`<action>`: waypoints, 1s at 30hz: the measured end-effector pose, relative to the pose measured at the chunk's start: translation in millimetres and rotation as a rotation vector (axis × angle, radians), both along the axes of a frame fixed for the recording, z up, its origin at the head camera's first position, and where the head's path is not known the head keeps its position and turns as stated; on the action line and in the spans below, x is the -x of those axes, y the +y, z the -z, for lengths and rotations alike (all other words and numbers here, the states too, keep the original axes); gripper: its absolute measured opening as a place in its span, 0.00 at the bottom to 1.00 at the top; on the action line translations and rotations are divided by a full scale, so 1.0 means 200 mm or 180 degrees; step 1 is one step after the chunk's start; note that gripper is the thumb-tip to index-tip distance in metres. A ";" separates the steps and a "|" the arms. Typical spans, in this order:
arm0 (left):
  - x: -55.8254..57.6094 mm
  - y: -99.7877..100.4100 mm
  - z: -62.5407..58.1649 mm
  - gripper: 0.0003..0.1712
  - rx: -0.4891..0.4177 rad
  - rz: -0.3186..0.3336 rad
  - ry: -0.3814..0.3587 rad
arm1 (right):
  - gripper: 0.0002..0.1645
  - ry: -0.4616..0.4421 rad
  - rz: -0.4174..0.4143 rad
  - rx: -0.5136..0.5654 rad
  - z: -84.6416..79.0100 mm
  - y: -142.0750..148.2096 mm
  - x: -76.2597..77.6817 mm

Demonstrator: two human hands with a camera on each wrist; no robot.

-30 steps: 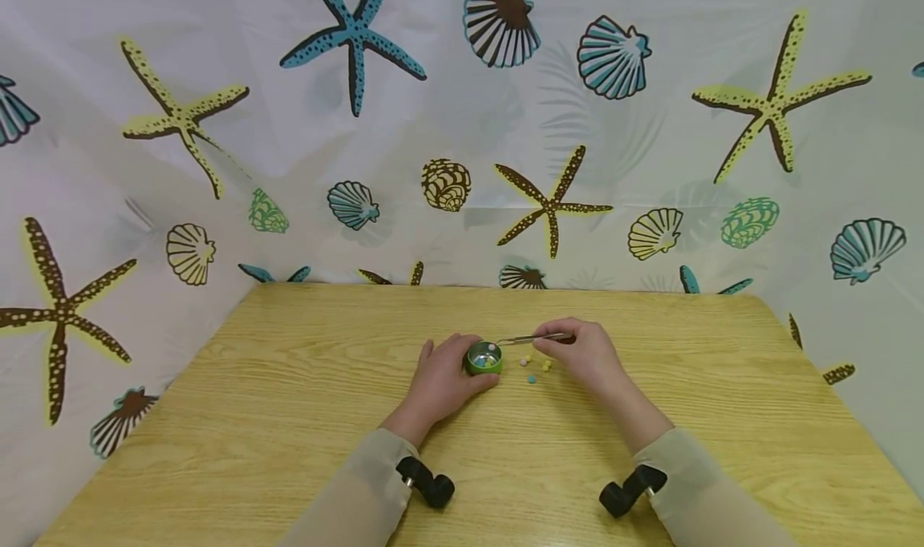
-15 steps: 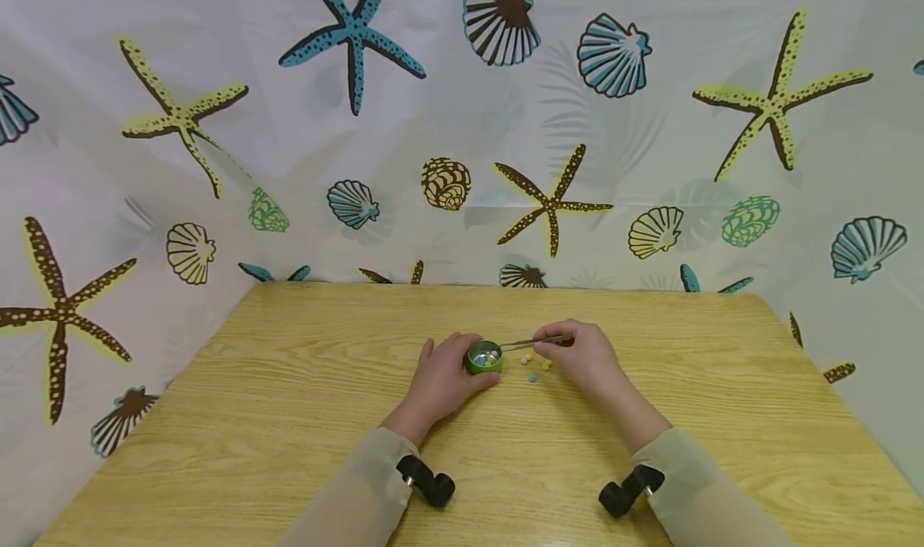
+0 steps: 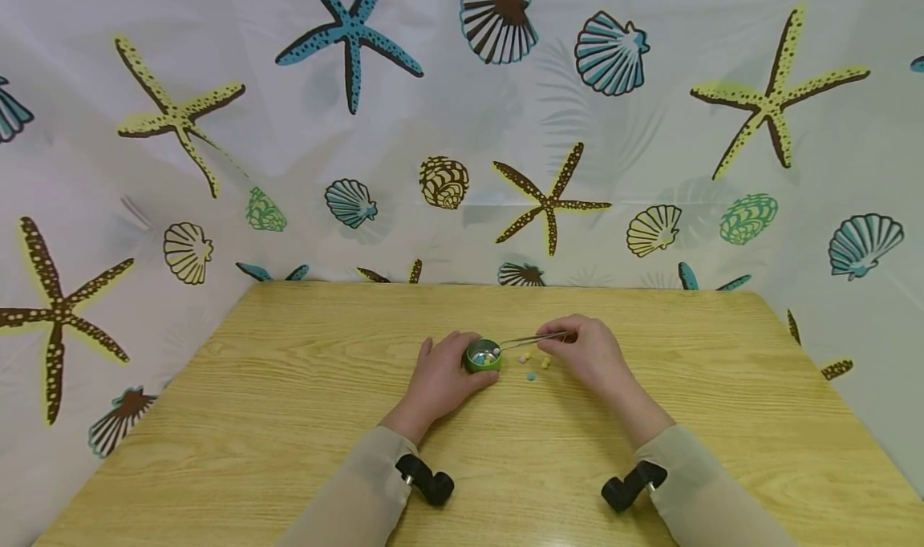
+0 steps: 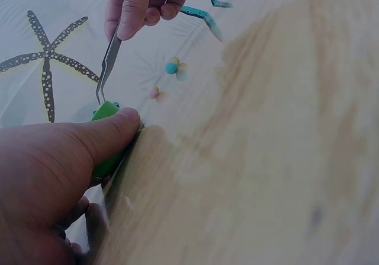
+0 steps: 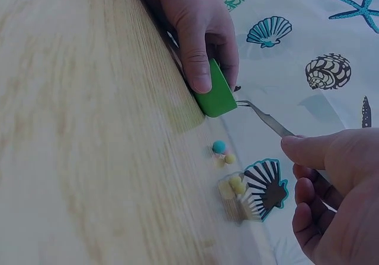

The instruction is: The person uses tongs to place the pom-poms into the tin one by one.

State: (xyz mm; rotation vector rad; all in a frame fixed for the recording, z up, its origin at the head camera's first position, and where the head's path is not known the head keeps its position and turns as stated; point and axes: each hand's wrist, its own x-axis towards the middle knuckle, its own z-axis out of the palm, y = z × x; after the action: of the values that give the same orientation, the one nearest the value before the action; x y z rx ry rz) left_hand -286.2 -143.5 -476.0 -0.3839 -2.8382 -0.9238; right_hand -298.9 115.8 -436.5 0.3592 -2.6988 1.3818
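My left hand (image 3: 442, 377) holds a small green cup (image 3: 485, 368) with a shiny inside, thumb along the near side and fingers behind it. Between right thumb and fingertips, my right hand (image 3: 585, 353) pinches metal tweezers (image 3: 530, 339). The tweezers' tips reach the cup's right rim; in the right wrist view the tweezers (image 5: 263, 117) show slightly parted tips there. A pale ball (image 3: 496, 351) appears right by the tips, inside the rim. Blue and yellow balls (image 3: 487, 359) lie in the cup. In the left wrist view, my left thumb (image 4: 121, 129) presses the cup (image 4: 106, 165).
Several little balls lie on the wooden table (image 3: 325, 419) right of the cup: a blue ball (image 3: 530, 376), a pink ball (image 3: 523, 359) and yellow balls (image 3: 545, 362). A curtain (image 3: 404, 130) printed with shells and starfish stands behind the table and along both sides.
One second ago a pink ball was at the tweezers' tips over the cup. The tips drew back to the rim, then shifted slightly; a pale ball now shows beside them. The left hand stays put.
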 end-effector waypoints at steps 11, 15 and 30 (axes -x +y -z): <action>0.00 0.00 0.00 0.38 0.0002 -0.0007 -0.0006 | 0.06 0.0033 -0.0034 0.0016 -0.01 0.02 0.00; 0.00 0.00 0.00 0.37 -0.0013 -0.0001 0.0001 | 0.07 -0.0035 -0.0063 0.0115 -0.02 0.03 0.00; 0.00 0.00 0.00 0.38 -0.0015 0.0018 0.0018 | 0.13 -0.0362 0.0138 0.0248 -0.01 0.11 0.01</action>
State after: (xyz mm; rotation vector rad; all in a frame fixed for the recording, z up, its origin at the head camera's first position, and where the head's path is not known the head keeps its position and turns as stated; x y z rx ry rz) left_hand -285.9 -144.2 -476.4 -0.3933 -2.8308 -0.9289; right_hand -301.2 138.2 -435.2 0.2208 -2.7134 1.5344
